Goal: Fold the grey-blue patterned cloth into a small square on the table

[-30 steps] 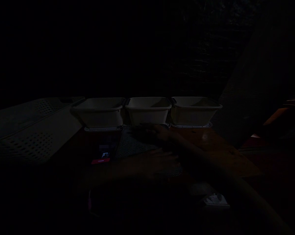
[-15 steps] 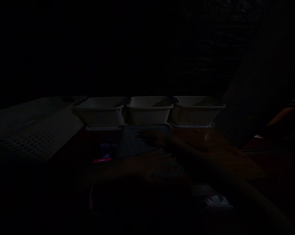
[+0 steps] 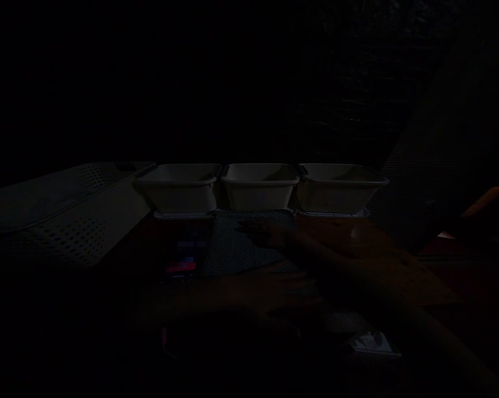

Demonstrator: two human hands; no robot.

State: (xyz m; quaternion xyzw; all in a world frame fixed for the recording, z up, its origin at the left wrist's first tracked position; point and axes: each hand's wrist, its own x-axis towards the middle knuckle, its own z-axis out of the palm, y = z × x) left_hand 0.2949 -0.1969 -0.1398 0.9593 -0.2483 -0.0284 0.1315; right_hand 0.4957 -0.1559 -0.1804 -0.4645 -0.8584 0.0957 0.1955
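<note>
The picture is very dark. A grey-blue patterned cloth or mat (image 3: 232,249) lies flat on the wooden table. My right hand (image 3: 266,232) reaches from the right and rests flat over its far part, fingers stretched to the left. From the left, my left hand (image 3: 278,290) extends across the near part of the mat, its fingers spread and pointing right. I see nothing held in either hand. The near edge of the mat is lost under my left hand and in shadow.
Behind the mat stand three pale tubs, left (image 3: 183,193), middle (image 3: 259,193) and right (image 3: 336,193). A perforated basket (image 3: 120,221) is at the left. A lit phone-like screen (image 3: 180,267) lies beside the mat. A whitish packet (image 3: 373,344) sits near the right forearm on the wooden table (image 3: 382,249).
My left hand has slid nearer and to the right over the mat. My right hand stays at the far part. The view has shifted slightly, and the lit screen shows a different picture.
</note>
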